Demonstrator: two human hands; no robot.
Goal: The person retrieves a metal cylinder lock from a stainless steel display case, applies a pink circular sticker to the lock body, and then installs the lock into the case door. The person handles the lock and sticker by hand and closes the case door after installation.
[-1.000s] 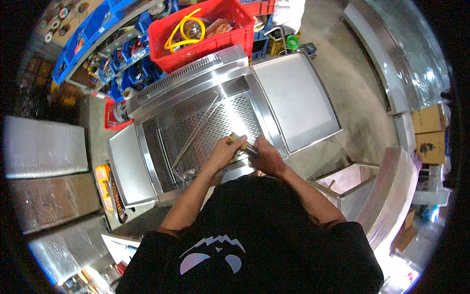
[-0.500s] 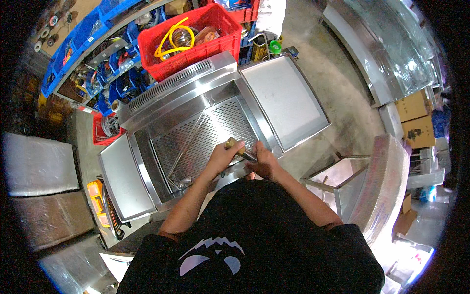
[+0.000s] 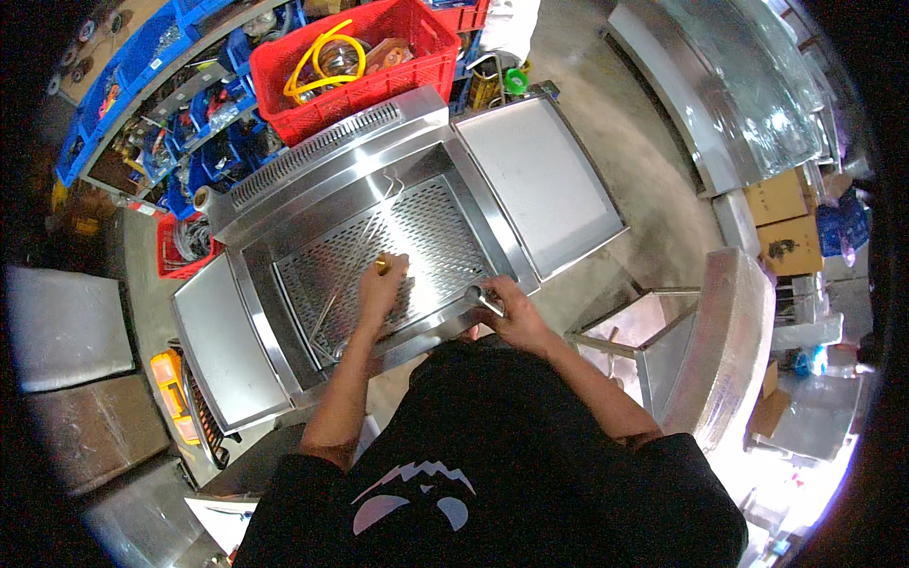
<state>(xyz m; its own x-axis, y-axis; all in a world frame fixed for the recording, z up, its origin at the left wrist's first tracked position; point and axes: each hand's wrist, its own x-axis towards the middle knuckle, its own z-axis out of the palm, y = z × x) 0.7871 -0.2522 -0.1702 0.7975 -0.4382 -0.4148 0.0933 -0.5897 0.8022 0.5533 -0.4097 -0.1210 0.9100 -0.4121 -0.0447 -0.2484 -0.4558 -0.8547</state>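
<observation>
My left hand [image 3: 379, 289] is closed on a small brass-coloured fitting [image 3: 382, 266], held over the perforated steel tray [image 3: 431, 222]. My right hand [image 3: 514, 317] is wrapped round a short, shiny metal tube [image 3: 487, 300] by the front edge of the steel appliance [image 3: 333, 163]. The tube's round end points up and left, toward the tray; the fingers hide its other end. Across the tray's left part lies a thin bent metal rod [image 3: 352, 279], apart from both hands.
Flat side shelves [image 3: 535, 180] flank the appliance. Behind it stands a red crate [image 3: 417, 80] with a yellow hose [image 3: 317, 57], near blue parts bins [image 3: 180, 161]. An orange tool case [image 3: 170, 388] is at the left, a metal frame [image 3: 639, 346] at the right.
My hands, close together before, have moved apart. The left has gone left and up over the tray with the brass-coloured fitting; the right keeps the tube. The view has shifted slightly.
</observation>
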